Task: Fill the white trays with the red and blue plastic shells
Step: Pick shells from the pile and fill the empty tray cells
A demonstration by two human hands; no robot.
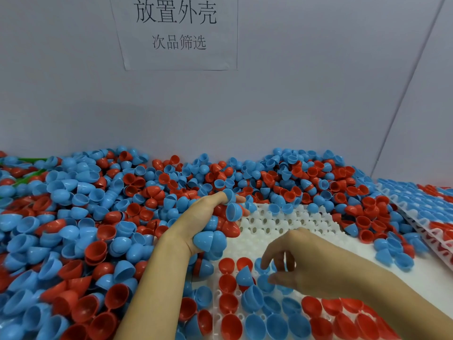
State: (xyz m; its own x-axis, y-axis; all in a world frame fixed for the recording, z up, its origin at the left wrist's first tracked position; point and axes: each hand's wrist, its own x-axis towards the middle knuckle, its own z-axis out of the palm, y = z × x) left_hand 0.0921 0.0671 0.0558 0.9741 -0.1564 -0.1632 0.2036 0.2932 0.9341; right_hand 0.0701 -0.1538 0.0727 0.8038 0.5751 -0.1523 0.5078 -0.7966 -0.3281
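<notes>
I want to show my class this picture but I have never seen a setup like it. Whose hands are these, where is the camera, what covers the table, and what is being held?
There is no machine here: a person works with bare hands, filmed by a camera worn on the head, looking down. The left hand grips a bunch of red and blue shells. The right hand reaches down with curled fingers to a blue shell on the white tray, whose near rows are already filled. A loose pile of shells covers the table. Filled trays lie at the right; a paper sign hangs on the wall.
</notes>
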